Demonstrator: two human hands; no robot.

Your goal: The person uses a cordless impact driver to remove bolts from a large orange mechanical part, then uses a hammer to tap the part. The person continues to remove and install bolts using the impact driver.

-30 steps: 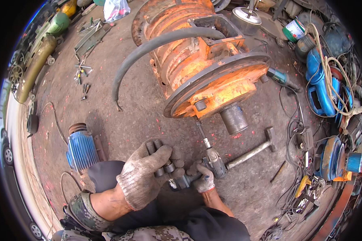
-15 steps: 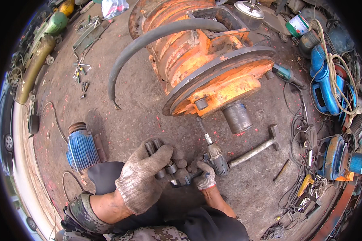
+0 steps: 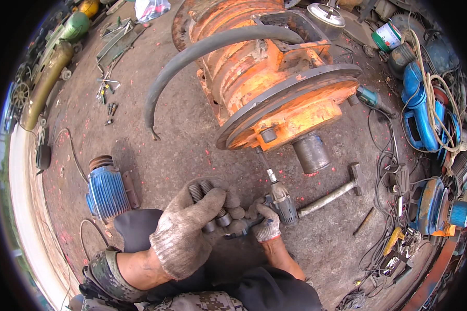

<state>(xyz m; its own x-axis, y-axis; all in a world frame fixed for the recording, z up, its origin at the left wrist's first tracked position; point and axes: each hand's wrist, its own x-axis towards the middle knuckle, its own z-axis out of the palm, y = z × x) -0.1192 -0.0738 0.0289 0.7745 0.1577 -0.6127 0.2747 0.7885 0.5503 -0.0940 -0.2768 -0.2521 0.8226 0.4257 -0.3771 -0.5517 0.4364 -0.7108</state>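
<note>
My left hand (image 3: 184, 228), in a grey-stained knit glove, is closed around several dark threaded bolts (image 3: 196, 193). My right hand (image 3: 267, 222), also gloved, grips the handle of a grey power wrench (image 3: 284, 206). From the nose of the wrench a socket extension (image 3: 264, 159) runs up to the lower edge of the orange machine's flange (image 3: 290, 98); whether its tip is seated on a bolt there is hidden. A thick steel shaft (image 3: 311, 154) sticks out of the flange, beside a square bolt head (image 3: 268, 135).
Right of the wrench lies a hammer (image 3: 329, 197). A blue ribbed motor (image 3: 108, 189) stands at the left. Bolts (image 3: 110, 111) and tools lie on the floor beyond it. Cables (image 3: 384, 202), a blue blower (image 3: 417, 109) and more parts crowd the right side. A thick grey hose (image 3: 166, 78) arches over the floor.
The view has shifted slightly, so the orange machine sits a little lower and further right. Both hands keep their holds on the bolts and the power wrench.
</note>
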